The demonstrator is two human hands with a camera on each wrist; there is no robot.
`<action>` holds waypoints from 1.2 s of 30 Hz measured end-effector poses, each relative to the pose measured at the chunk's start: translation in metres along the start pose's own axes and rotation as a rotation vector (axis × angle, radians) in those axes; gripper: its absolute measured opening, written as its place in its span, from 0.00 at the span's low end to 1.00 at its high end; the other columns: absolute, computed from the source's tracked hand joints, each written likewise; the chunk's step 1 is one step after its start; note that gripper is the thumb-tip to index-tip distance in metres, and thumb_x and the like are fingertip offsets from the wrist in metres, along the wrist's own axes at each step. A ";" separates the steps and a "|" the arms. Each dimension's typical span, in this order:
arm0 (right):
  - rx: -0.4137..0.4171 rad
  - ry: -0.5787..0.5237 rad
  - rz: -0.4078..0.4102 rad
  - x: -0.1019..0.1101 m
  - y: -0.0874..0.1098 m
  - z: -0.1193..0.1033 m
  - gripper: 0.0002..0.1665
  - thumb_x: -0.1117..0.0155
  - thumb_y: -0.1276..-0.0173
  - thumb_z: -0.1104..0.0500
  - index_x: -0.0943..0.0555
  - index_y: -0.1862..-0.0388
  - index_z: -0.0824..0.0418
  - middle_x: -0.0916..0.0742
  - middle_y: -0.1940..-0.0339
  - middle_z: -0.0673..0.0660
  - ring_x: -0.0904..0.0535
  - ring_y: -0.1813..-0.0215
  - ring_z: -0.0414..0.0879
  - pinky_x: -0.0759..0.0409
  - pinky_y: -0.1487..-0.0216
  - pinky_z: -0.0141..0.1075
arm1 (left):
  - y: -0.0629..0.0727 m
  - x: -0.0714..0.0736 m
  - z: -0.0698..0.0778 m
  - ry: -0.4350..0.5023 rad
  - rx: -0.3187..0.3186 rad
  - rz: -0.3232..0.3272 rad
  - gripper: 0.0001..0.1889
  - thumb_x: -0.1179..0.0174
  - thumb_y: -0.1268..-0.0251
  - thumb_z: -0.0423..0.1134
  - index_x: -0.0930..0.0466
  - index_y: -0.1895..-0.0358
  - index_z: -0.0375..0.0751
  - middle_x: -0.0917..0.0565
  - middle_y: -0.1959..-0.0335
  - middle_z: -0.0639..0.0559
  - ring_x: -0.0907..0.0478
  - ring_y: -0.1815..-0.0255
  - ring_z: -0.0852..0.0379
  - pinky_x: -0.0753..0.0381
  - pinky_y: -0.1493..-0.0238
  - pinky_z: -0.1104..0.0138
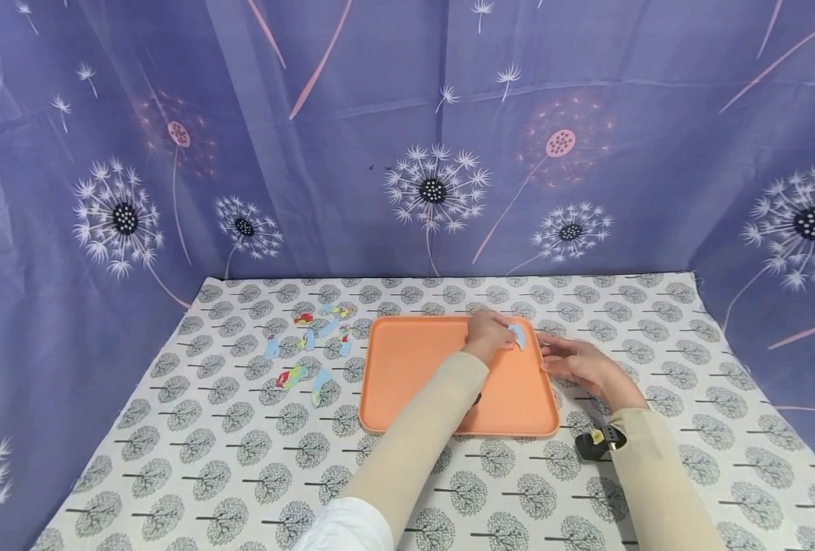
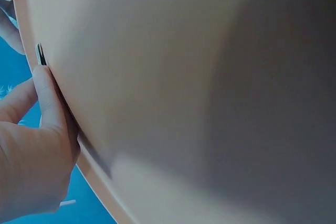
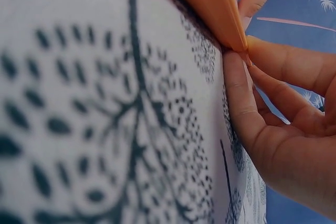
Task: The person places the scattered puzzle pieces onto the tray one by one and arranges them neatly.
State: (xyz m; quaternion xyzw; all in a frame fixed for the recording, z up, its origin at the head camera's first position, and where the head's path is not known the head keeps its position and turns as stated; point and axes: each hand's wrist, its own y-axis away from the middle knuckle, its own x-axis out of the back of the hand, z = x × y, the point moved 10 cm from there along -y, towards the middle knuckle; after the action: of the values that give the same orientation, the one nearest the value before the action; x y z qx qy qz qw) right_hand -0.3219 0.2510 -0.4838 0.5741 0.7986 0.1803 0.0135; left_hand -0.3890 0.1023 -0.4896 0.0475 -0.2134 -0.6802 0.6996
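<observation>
Left hand, head view: fingertips and thumb of the left hand pinch the blue piece.
Blue piece: light blue, tapering downward, upper right of the orange tray.
Right hand, head view: the right hand is at the tray's right edge.
Left wrist view: piece, thin and edge-on, at the fingertips, left of frame.
Right wrist view: thumb and finger grip the tray's rim, upper right.

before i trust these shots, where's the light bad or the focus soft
Head view: fairly even light, the orange tray reads clearly, the loose pieces are small; left wrist view: a broad shadow darkens the right side, and the tray looks greyer than in the head view; right wrist view: dim, with the nearest tree-print cloth heavily blurred.
</observation>
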 end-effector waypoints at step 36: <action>0.008 0.050 -0.004 0.000 0.002 0.001 0.46 0.36 0.37 0.66 0.48 0.24 0.65 0.32 0.33 0.73 0.24 0.42 0.50 0.26 0.35 0.44 | 0.017 0.056 0.020 0.208 -0.152 -0.193 0.10 0.35 0.45 0.24 0.16 0.58 0.31 0.15 0.66 0.44 0.16 0.59 0.42 0.13 0.57 0.60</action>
State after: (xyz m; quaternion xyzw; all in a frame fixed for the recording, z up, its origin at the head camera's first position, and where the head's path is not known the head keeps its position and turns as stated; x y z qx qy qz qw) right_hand -0.3195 0.2517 -0.4836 0.5680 0.8005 0.1913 -0.0084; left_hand -0.3813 0.0532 -0.4527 0.0847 -0.0824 -0.7498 0.6510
